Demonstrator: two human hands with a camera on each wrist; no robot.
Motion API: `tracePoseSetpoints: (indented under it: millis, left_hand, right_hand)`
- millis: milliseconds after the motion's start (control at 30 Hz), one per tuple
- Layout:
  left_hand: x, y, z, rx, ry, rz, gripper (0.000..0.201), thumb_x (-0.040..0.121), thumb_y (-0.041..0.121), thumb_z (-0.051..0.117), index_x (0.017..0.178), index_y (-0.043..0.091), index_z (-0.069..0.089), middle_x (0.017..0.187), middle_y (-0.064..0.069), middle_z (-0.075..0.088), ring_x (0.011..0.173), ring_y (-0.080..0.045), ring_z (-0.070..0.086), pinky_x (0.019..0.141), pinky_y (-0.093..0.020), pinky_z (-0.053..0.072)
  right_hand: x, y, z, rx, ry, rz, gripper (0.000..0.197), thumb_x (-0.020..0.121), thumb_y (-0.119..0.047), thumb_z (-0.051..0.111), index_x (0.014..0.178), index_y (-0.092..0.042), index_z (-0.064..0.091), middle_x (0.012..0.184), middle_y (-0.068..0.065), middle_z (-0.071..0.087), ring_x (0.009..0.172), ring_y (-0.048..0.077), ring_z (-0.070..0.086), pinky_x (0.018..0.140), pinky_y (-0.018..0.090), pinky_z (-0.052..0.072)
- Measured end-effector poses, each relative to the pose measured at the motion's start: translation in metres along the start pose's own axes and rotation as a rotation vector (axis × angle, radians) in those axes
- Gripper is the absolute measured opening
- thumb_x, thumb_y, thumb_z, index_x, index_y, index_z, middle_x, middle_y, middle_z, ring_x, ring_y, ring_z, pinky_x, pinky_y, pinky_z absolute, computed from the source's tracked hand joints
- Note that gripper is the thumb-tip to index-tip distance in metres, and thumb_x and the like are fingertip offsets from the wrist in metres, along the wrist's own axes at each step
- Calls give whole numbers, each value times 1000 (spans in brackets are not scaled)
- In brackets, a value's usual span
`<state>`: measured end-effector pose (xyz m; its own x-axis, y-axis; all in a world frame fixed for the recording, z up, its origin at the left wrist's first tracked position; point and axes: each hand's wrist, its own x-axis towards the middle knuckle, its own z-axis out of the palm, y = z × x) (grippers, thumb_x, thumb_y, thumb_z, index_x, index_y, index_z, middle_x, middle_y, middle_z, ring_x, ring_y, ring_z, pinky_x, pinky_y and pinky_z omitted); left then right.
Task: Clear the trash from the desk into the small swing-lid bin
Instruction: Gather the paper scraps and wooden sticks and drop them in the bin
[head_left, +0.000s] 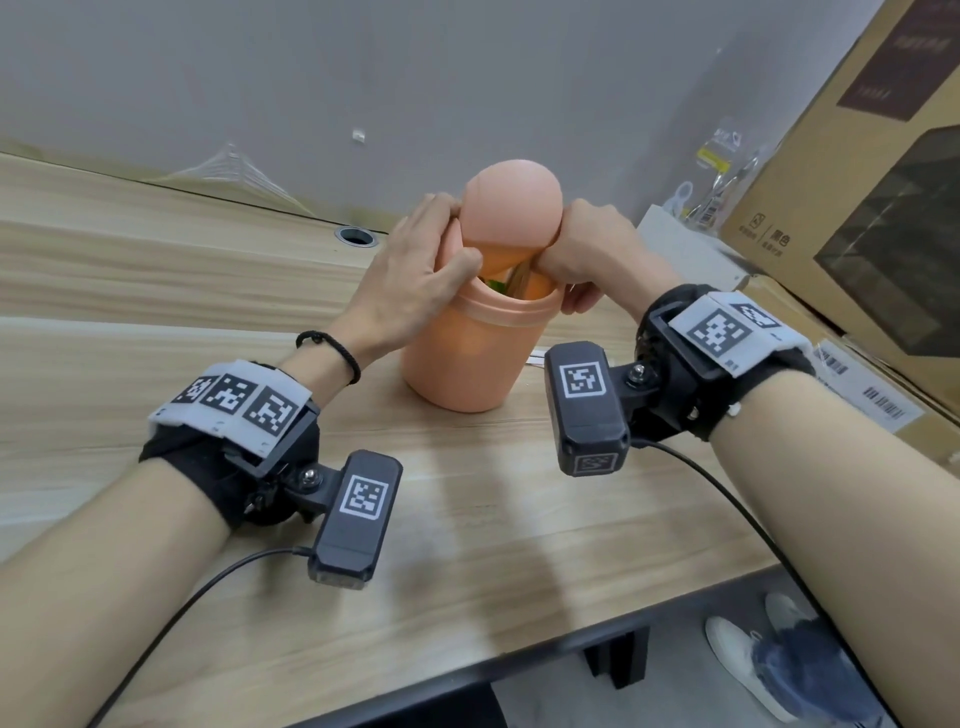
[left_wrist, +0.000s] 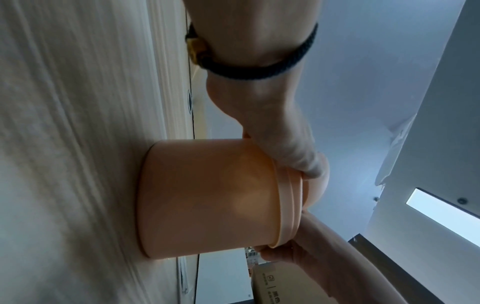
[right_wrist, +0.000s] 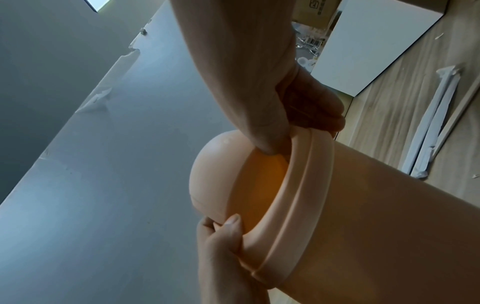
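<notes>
A small peach swing-lid bin (head_left: 467, 358) stands upright in the middle of the wooden desk (head_left: 156, 291). Its domed lid (head_left: 511, 208) is tipped up, and green and tan trash shows in the opening below it. My left hand (head_left: 415, 260) grips the lid collar on the left, thumb at the flap's lower edge. My right hand (head_left: 587, 254) grips the collar on the right. The right wrist view shows both hands pinching the collar (right_wrist: 298, 185) under the dome (right_wrist: 215, 174). A white paper wrapper (right_wrist: 431, 127) and a wooden stick (right_wrist: 457, 115) lie on the desk to the bin's right.
A large cardboard box (head_left: 857, 182) leans at the right, with a white box (head_left: 691, 249) and clear plastic bags (head_left: 722, 171) behind the bin. A cable hole (head_left: 356, 236) sits at the back of the desk. The front desk edge (head_left: 519, 670) runs close to me.
</notes>
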<state>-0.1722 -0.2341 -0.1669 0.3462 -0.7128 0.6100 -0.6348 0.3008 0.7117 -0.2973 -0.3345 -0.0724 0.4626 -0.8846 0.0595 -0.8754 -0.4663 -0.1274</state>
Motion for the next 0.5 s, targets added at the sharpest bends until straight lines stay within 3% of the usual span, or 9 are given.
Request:
tracePoseSetpoints:
  millis: [133,300,500]
  left_hand:
    - [-2,1,7,2,81,19,28,88,30,46,106,9,50,99,-2,49,93,-21,47,77,-33,37]
    - [-2,-1,10,-18,90,18,30,90,31,45,108,9,49,101,-5,49,93,-23,47,82,-38,39]
    - [-3,-1,9,-62,64,-3,37,89,38,44,113,12,48,104,-4,50,97,-21,47,87,-40,41]
  right_hand:
    - [-4,4,-1,55,-51,-37,18,80,-10,47,87,-7,63,72,8,71,50,22,71,57,36,62]
    - [-10,23,-3,257,-177,-115,28,92,-27,48,115,-11,53,95,7,68,68,23,74,65,38,63]
    - [-19,36,0,363,-172,-216,31,96,-36,51,120,-17,44,108,2,62,93,18,67,76,36,60]
